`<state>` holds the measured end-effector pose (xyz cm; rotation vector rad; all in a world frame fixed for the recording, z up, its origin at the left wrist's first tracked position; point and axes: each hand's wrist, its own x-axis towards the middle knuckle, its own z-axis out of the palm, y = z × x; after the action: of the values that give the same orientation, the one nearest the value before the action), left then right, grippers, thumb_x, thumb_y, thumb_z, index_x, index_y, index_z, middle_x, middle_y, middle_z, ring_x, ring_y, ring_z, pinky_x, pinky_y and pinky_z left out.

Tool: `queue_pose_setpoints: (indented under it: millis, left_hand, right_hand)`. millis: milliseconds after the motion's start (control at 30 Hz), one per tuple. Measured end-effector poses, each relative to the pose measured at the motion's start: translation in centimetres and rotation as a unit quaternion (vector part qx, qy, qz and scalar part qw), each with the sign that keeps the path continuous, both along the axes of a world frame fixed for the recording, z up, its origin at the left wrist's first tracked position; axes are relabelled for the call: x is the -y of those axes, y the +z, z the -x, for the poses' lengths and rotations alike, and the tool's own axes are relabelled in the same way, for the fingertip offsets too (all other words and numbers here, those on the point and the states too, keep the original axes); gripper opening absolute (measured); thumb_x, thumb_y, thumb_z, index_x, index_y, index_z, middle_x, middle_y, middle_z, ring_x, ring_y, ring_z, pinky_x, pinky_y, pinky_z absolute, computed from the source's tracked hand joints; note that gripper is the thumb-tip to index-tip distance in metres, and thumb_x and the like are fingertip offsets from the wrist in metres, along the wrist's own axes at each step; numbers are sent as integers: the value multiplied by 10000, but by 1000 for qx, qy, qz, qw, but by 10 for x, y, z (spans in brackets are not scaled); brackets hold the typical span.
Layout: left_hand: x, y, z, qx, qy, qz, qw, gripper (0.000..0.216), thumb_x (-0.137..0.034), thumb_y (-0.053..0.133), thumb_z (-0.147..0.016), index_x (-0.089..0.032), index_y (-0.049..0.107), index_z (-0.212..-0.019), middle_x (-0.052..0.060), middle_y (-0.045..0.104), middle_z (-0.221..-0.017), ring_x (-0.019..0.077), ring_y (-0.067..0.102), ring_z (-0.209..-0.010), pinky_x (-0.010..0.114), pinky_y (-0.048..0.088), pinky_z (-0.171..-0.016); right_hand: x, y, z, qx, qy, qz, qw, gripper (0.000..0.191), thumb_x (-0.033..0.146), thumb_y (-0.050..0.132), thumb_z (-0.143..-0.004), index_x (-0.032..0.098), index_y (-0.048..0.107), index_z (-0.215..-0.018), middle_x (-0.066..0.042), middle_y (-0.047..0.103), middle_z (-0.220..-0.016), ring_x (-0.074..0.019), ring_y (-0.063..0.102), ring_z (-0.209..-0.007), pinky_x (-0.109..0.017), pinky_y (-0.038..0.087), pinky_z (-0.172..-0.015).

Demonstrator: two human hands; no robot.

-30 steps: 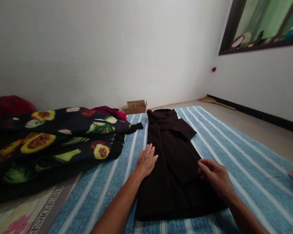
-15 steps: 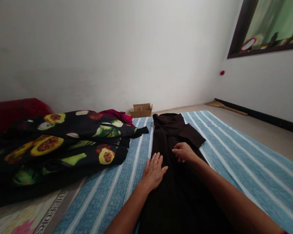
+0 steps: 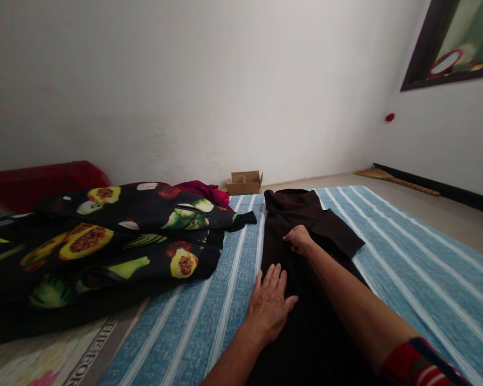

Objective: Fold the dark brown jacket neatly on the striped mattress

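A long dark brown short-sleeved garment (image 3: 290,206) lies lengthwise on the striped bed, its near part running out of view below. My left hand (image 3: 269,301) rests palm down on its left side, fingers stretched out and slightly spread. Farther up, my right hand (image 3: 299,239) is closed over the upper part of the garment, its fingers curled and pinching at the cloth. The exact fold between those fingertips is hidden. One sleeve (image 3: 340,230) sticks out to the right of my right hand.
Black clothing with a fruit print (image 3: 137,236) lies on the left, a dark red cloth (image 3: 203,190) behind it. The blue and white striped bed cover (image 3: 402,273) spreads to the right. Beyond the far edge are a small cardboard box (image 3: 243,185) and a white wall (image 3: 225,91).
My right hand has moved farther up the garment, and my left hand stays flat on it. The sleeve now reaches farther out to the right. The view has turned slightly left.
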<state>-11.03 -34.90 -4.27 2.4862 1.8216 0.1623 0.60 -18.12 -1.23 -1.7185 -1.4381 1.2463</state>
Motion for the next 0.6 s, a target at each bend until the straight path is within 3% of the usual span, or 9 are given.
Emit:
queue_pose_setpoints:
  millis: [167, 367, 600]
  left_hand:
    - [5, 3, -4, 13, -14, 21, 1000, 650, -558, 276, -892, -184, 243, -1423, 92, 205, -1499, 253, 123, -1382, 501, 169, -1107]
    - [13, 1, -11, 27, -5, 49, 998, 706, -608, 258, -871, -174, 228, -1427, 94, 164, -1509, 247, 81, -1387, 485, 156, -1112]
    - [12, 2, -16, 21, 0, 62, 998, 721, -608, 258, -869, -150, 233, -1424, 114, 163, -1508, 258, 72, -1388, 489, 153, -1107]
  right_hand:
    - [-4, -6, -14, 27, 7, -45, 999, 142, 222, 703, -644, 178, 568, -652, 65, 439, -367, -91, 452, -288, -183, 343, -327]
    - [-2, -15, -19, 63, 31, -49, 996, 125, 221, 684, -653, 172, 569, -652, 63, 463, -373, -90, 462, -281, -176, 325, -328]
    - [39, -3, -24, 37, 97, -6, 995, 212, 302, 605, -765, 162, 516, -632, 42, 483, -375, -90, 431, -241, -172, 248, -259]
